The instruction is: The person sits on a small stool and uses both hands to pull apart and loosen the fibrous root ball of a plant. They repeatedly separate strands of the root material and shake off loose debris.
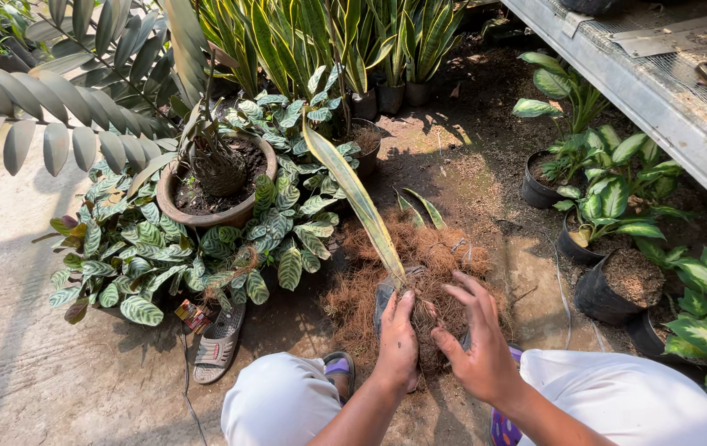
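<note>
A long yellow-edged green leaf (pixel 353 194) rises from a small black pot (pixel 386 297) that sits in a heap of brown coconut fibre (pixel 432 252) on the ground. My left hand (pixel 397 339) presses on the fibre at the pot's near side, fingers together. On the pot's right, my right hand (pixel 477 339) rests on the fibre with its fingers spread. Whether either hand grips the pot itself is hidden. Two short green leaves (pixel 419 208) poke up behind the heap. My knees in white trousers (pixel 283 405) frame the pot.
A terracotta pot (pixel 204 216) stands among striped-leaf plants (pixel 147 256) at left, with a grey sandal (pixel 219 339) on the concrete. Black nursery pots (pixel 609 297) with broad-leaf plants line the right. A metal bench (pixel 659 99) runs along the upper right. Tall snake plants (pixel 328 41) stand behind.
</note>
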